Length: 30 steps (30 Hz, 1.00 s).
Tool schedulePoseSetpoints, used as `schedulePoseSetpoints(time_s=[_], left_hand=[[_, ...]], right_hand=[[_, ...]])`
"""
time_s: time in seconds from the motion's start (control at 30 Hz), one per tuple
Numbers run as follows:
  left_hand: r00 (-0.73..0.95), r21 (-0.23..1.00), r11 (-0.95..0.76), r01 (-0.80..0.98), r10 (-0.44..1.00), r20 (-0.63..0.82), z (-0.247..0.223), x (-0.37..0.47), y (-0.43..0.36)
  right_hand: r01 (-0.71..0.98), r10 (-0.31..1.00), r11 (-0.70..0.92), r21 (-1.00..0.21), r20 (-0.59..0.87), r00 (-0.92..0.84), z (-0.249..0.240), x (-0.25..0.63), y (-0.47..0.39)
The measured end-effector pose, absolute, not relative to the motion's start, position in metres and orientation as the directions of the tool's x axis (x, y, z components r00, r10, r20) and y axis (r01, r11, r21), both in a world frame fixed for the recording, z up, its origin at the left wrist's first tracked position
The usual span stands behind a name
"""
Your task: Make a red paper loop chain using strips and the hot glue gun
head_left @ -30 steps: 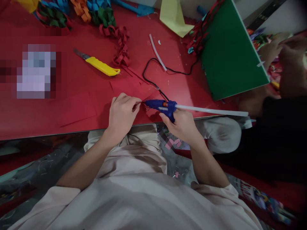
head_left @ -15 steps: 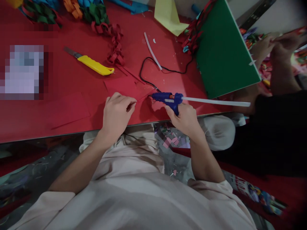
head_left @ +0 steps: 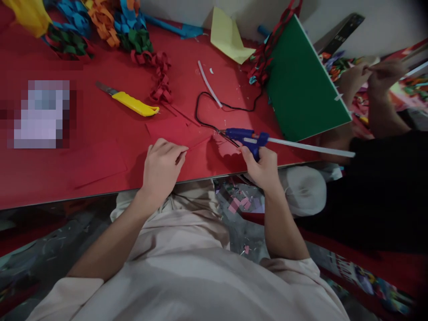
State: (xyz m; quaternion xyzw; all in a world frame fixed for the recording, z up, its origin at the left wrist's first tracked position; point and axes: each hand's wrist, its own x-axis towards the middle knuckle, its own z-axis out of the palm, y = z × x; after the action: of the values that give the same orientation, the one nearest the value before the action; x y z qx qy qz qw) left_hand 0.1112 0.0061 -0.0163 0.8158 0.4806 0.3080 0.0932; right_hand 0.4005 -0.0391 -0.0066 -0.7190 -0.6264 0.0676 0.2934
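Observation:
My right hand [head_left: 264, 165] grips a blue hot glue gun [head_left: 242, 134] by its handle, its nozzle pointing left. A long white glue stick [head_left: 310, 147] sticks out of the gun's rear. My left hand [head_left: 163, 167] pinches the end of a thin red paper strip [head_left: 199, 143], which stretches right toward the gun's tip with a gap between. Flat red paper [head_left: 167, 128] lies just beyond the left hand, nearly the colour of the red table [head_left: 100, 187]. A curled red paper chain [head_left: 162, 82] rests farther back.
A yellow utility knife [head_left: 135, 103] lies blade out at the left. The gun's black cord [head_left: 197, 107] loops past a loose glue stick [head_left: 209, 84]. A green board [head_left: 304, 84] stands at the right, with a co-worker's hands [head_left: 384, 76] beyond it. Folded yellow paper [head_left: 230, 38] lies behind.
My right hand has drawn the glue gun to the right, away from the strip's end. The left hand keeps its pinch. The whole view has shifted slightly.

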Motion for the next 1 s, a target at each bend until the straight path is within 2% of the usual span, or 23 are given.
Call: schedulePoseSetpoints(time_s=[0.1,0.2,0.4,0.6,0.73,0.8,0.83,0.93,0.97,1.0], left_hand=[[0.407,0.373,-0.567,0.735,0.808,0.426,-0.014,0.107,0.003],[0.487,0.296,-0.628,0.719,0.76,0.431,-0.013,0.1,0.0],[0.595,0.199,-0.698,0.688,0.699,0.397,-0.009,0.087,-0.007],[0.71,0.063,-0.748,0.661,0.65,0.273,0.001,0.079,-0.015],[0.732,-0.005,-0.753,0.658,0.638,0.237,0.005,0.073,-0.019],[0.732,-0.01,-0.751,0.66,0.641,0.232,0.005,0.069,-0.019],[0.73,-0.004,-0.75,0.662,0.643,0.231,0.004,0.068,-0.019],[0.722,0.027,-0.747,0.665,0.651,0.233,0.002,0.068,-0.02],[0.72,0.034,-0.746,0.665,0.652,0.236,0.002,0.069,-0.02],[0.718,0.037,-0.745,0.666,0.653,0.239,0.002,0.07,-0.021]], right_hand=[[0.865,0.9,-0.044,-0.499,0.356,0.251,-0.014,0.409,-0.032],[0.873,0.905,-0.026,-0.488,0.36,0.228,-0.02,0.412,-0.024],[0.814,0.913,0.092,-0.573,0.375,0.161,-0.025,0.416,-0.022],[0.872,0.927,0.1,-0.478,0.363,0.093,-0.026,0.417,-0.025],[0.884,0.94,0.105,-0.456,0.337,0.062,-0.026,0.421,-0.025],[0.889,0.914,0.112,-0.444,0.397,0.083,-0.028,0.419,-0.034],[0.893,0.866,0.095,-0.441,0.479,0.144,-0.028,0.415,-0.041],[0.887,0.58,0.033,-0.461,0.731,0.359,-0.027,0.387,-0.07],[0.895,0.614,0.093,-0.436,0.733,0.293,-0.026,0.373,-0.079],[0.905,0.693,0.187,-0.383,0.704,0.155,-0.024,0.358,-0.084]])
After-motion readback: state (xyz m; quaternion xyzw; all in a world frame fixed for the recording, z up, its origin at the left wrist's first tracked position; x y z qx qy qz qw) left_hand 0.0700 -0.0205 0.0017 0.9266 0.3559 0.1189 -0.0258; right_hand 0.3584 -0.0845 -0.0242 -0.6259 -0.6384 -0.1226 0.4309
